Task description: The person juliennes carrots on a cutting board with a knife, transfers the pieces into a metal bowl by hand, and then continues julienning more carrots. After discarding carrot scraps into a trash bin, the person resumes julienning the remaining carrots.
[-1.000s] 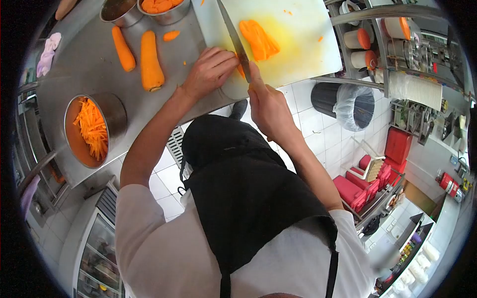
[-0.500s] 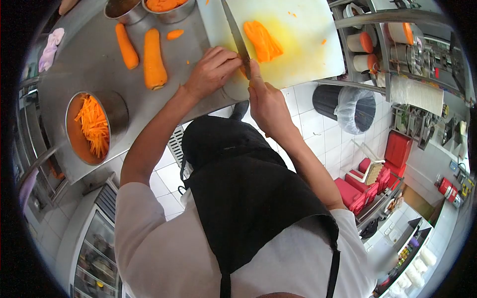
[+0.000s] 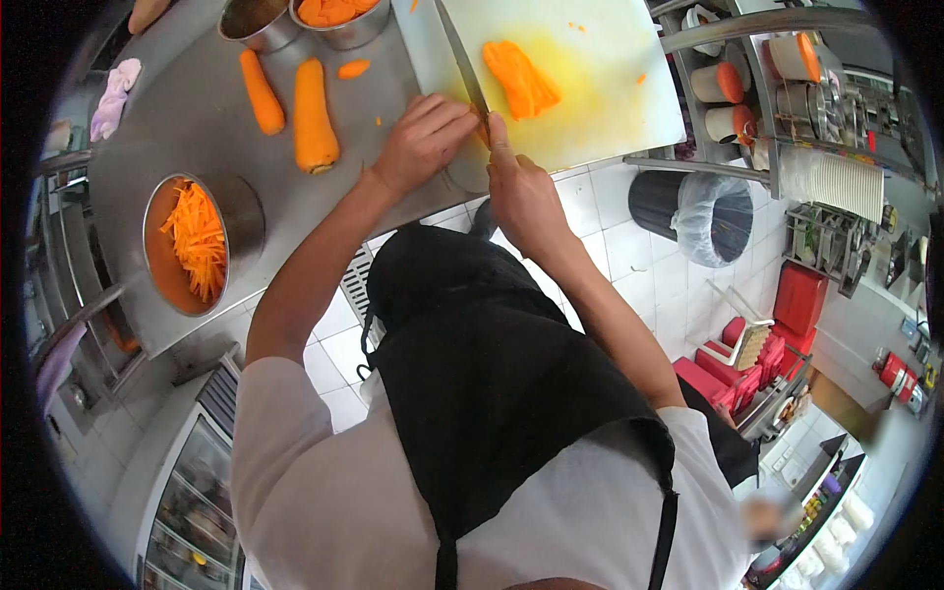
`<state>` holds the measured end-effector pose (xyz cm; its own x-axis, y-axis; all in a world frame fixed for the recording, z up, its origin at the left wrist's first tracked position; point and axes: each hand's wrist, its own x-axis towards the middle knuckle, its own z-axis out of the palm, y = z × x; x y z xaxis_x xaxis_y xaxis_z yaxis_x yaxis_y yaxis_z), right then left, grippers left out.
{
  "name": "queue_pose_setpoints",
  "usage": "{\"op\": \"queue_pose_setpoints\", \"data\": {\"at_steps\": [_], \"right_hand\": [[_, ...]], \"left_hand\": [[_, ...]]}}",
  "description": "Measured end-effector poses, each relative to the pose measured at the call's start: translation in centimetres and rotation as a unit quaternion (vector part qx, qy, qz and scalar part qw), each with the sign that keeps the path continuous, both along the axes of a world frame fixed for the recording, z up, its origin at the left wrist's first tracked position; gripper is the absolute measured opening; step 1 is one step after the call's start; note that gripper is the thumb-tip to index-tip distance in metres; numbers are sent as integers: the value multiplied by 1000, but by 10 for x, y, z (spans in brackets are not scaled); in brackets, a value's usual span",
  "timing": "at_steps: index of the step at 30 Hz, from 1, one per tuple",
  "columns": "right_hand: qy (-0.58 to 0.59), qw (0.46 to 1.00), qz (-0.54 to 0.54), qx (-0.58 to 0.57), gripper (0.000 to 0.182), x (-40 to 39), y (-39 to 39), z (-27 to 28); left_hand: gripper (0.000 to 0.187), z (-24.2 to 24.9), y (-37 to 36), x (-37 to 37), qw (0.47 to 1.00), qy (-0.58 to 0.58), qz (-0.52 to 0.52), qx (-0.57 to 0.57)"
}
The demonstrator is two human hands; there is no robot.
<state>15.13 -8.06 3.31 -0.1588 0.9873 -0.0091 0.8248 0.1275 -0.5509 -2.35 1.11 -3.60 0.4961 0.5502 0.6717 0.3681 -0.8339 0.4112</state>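
My right hand (image 3: 524, 192) is wrapped round the handle end of a long knife (image 3: 461, 49), whose blade points up and away over the white cutting board (image 3: 629, 59). Close beside the blade, my left hand (image 3: 423, 138) has its fingers bent together at the board's near left corner, on a small orange piece mostly hidden by the fingers. A stack of carrot slices (image 3: 519, 79) lies on the board to the right of the knife. Two peeled carrots, one thin (image 3: 262, 93) and one thick (image 3: 315, 118), rest on the steel table (image 3: 206, 108) at the left.
A steel pot (image 3: 241, 226) with carrot strips stands at the table's left edge. Two metal bowls, one with carrot slices (image 3: 344, 22), are at the back. A lined black bin (image 3: 669, 206) is on the floor at right. Part of another person shows at lower right.
The whole view has shifted slightly, with the table things further right. The knife and both hands are nearly where they were. Dark clothing of another person now shows beside my right arm.
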Motion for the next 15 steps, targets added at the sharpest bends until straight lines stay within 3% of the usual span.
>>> {"op": "queue_pose_setpoints", "data": {"at_steps": [6,9,15], "right_hand": [[26,999,-10,-18,62,1,0,1],[123,989,18,81,62,9,4,-1],[211,974,-53,-61,59,33,7,40]], "left_hand": [[25,-2,-3,1,1000,-6,11,2],[24,-1,-1,2,1000,-5,12,7],[19,7,-5,5,1000,2,25,-16]]}}
